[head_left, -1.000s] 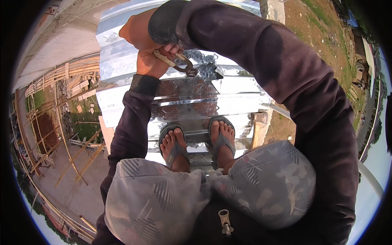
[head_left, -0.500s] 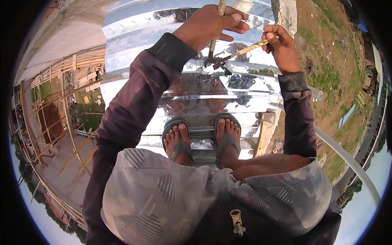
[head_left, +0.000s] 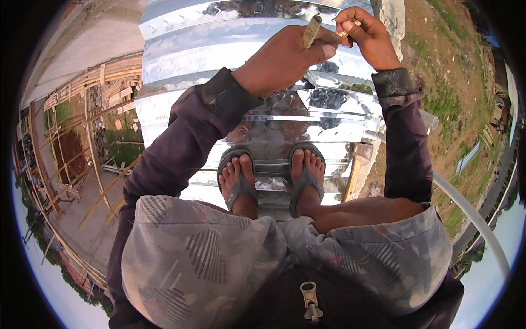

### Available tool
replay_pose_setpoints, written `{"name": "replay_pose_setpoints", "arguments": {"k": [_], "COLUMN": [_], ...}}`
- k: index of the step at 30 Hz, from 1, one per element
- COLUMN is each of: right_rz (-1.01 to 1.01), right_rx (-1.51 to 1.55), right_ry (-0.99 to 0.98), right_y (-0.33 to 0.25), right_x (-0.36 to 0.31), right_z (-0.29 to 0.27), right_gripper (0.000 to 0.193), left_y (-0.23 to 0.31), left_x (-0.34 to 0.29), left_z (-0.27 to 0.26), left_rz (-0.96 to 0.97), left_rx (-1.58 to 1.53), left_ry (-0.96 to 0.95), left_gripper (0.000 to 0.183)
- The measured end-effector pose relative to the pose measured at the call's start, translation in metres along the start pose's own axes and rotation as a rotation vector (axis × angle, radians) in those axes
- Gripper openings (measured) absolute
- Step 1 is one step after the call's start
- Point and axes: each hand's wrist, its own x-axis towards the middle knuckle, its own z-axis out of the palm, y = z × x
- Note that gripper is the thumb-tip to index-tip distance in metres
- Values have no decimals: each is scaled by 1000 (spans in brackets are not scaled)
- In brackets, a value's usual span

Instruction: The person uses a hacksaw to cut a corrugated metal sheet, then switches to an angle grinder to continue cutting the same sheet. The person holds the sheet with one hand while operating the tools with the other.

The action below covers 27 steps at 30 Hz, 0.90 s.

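My left hand [head_left: 282, 60] is closed round one handle of what look like tin snips [head_left: 311, 33]. The worn, pale end of that handle sticks up between thumb and fingers. My right hand [head_left: 367, 35], just beyond and to the right, pinches the other handle, of which only a bit of yellowish wrapping shows. The jaws are hidden behind my left hand. Beneath both hands lies a shiny corrugated metal sheet [head_left: 192, 68], with a dark, bent spot in it just below my left hand.
My sandalled feet [head_left: 241, 183] stand on the sheet. A wooden beam [head_left: 357, 170] and a rough concrete edge [head_left: 392, 27] border its right side, with grassy ground [head_left: 438, 98] far below. A pale pipe [head_left: 471, 219] curves past at right. Timber framing [head_left: 90, 148] stands lower down at left.
My left hand has moved down and right, tightening round its handle. My right hand has risen slightly and come closer to the left, swinging its handle upward.
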Motion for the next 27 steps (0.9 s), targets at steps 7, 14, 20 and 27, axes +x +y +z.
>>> {"name": "replay_pose_setpoints", "arguments": {"k": [7, 14, 20, 27], "right_rz": [83, 227, 297, 232], "right_rx": [-431, -372, -451, -79], "right_ry": [106, 130, 144, 19], "right_y": [6, 20, 10, -8], "right_x": [13, 17, 28, 22], "right_z": [-8, -5, -5, 21], "right_gripper": [20, 20, 23, 19], "left_y": [2, 3, -1, -8], "left_x": [6, 1, 3, -9], "left_z": [0, 4, 8, 12], "left_rz": [-65, -33, -2, -57], "left_rx": [8, 27, -6, 29], "left_ry": [41, 36, 53, 71], "left_gripper": [37, 36, 35, 36]}}
